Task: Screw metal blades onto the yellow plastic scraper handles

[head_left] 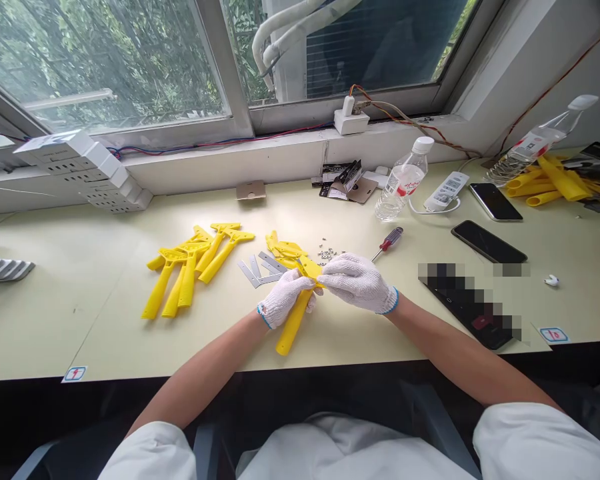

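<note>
Both my hands wear white knitted gloves with blue cuffs. My left hand point(286, 297) is wrapped round a yellow plastic scraper point(294, 324), its handle slanting down toward the table's front edge. At the scraper's head, my right hand point(351, 280) has its fingertips pinched together; anything between them is hidden. Just beyond my hands lie loose yellow plastic head pieces point(283, 248) and several flat grey blades point(253, 271). Small screws point(328, 254) are scattered behind my right hand. A screwdriver point(389, 241) with a dark red handle rests farther right.
Several yellow scraper handles point(185, 277) are piled at left. A water bottle point(405, 179), a power strip point(446, 191) and phones point(489, 241) stand or lie to the right. More yellow handles point(555, 181) sit at far right. White boxes point(93, 172) are stacked by the window.
</note>
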The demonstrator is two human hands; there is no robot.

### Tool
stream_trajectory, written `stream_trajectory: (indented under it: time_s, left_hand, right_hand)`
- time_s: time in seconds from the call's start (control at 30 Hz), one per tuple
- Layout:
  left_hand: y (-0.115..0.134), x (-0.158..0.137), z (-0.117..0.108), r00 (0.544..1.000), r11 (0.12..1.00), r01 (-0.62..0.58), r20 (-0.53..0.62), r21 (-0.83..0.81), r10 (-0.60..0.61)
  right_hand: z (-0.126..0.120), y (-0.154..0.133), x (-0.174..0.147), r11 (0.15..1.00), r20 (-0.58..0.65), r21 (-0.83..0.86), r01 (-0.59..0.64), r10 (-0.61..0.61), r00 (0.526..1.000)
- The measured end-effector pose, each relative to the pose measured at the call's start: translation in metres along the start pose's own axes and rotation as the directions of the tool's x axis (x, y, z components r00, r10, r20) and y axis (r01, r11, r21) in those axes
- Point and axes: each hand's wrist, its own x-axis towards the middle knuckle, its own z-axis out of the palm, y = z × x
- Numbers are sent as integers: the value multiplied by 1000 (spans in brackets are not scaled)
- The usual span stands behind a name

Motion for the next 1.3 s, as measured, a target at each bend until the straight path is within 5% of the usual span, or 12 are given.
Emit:
stream_trajectory:
  time_s: [0.37,0.6,0.87,1.3]
  left_hand:
    - [-7,2,-5,999,995,-40,24,-87,42]
    - [-4,0,-2,998,999,-53,-29,-6,53]
    - [-5,0,-3,998,998,-64,-20,5,64]
    - [-10,2,-3,995,990,-97,-13,107,98]
  right_hand:
    - [8,-1,2,996,55,88,-14,9,998]
    - [3,1,8,971,97,155,-183,169,981]
    - [-8,3,13,917,-21,177,-356,365,931]
    - [5,18,-1,962,45,46,-271,269,962]
